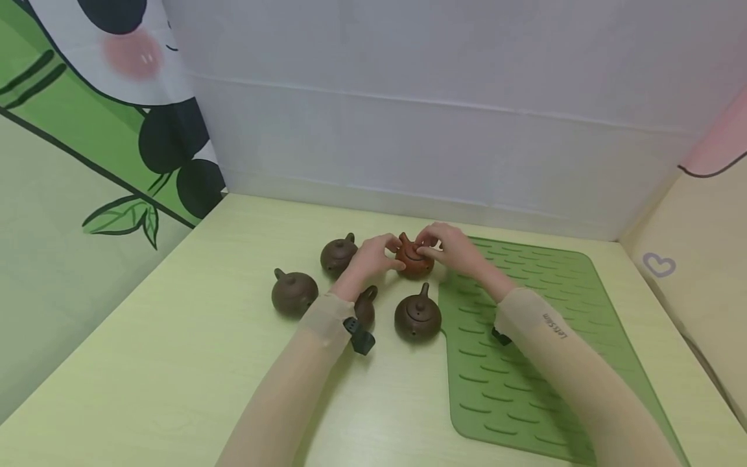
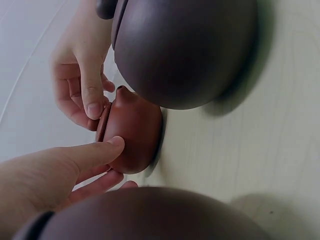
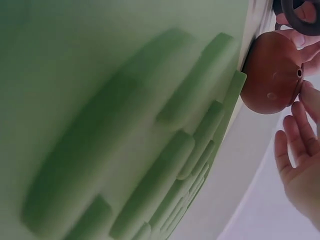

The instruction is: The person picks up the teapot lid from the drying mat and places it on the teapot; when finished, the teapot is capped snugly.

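A small reddish-brown teapot stands upright on the table, by the left edge of the green mat. My left hand holds its body from the left; in the left wrist view the thumb presses the near side, with the other fingers partly hidden behind. With thumb and fingers, my right hand pinches the knob of the teapot's lid from above. The lid sits on the pot's opening. Close by my left wrist is a dark brown teapot, partly covered by the hand and sleeve.
More dark brown teapots stand around: one at the back, one on the left and one in front of the reddish pot. A green ridged mat covers the right side, under my right forearm. A pale cloth wall rises behind.
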Available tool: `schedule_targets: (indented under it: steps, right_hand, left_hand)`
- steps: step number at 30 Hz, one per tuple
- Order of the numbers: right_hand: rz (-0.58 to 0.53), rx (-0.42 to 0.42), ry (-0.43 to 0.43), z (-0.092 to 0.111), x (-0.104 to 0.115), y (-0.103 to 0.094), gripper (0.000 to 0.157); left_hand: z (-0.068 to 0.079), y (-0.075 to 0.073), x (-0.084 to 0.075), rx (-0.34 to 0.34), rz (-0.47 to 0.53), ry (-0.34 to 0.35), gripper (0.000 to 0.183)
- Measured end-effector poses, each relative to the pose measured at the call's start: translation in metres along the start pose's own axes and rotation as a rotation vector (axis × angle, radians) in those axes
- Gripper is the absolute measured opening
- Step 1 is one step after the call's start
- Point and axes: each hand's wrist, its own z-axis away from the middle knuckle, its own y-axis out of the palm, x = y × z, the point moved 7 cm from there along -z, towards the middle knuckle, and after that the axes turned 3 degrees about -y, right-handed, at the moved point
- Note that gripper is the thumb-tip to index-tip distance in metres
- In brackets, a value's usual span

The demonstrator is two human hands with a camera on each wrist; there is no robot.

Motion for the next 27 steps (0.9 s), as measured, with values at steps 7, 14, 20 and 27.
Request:
schedule_targets:
  steps: [7, 14, 20, 27]
  right_hand:
    - [-0.055, -0.025, 0.058, 0.0020, -0.0023, 0.0015, 0.014]
    - [-0.090, -0.039, 0.113, 0.0032, -0.0053, 0.0026, 0.015]
    - [-0.104, -0.047, 0.127, 0.0039, -0.0084, 0.0038, 0.015]
    - [-0.103, -0.037, 0.132, 0.0035, -0.0086, 0.0039, 0.016]
  left_hand:
    - [0.0005, -0.0011, -0.0001, 0.002, -0.011, 0.008, 0.044]
    - [0.0018, -0.0021, -0.0002, -0.002, -0.011, -0.002, 0.044]
    - [0.0031, -0.0027, -0.0023, -0.001, -0.002, 0.000, 0.044]
    - [0.0041, -0.0040, -0.0034, 0.000, 0.004, 0.005, 0.042]
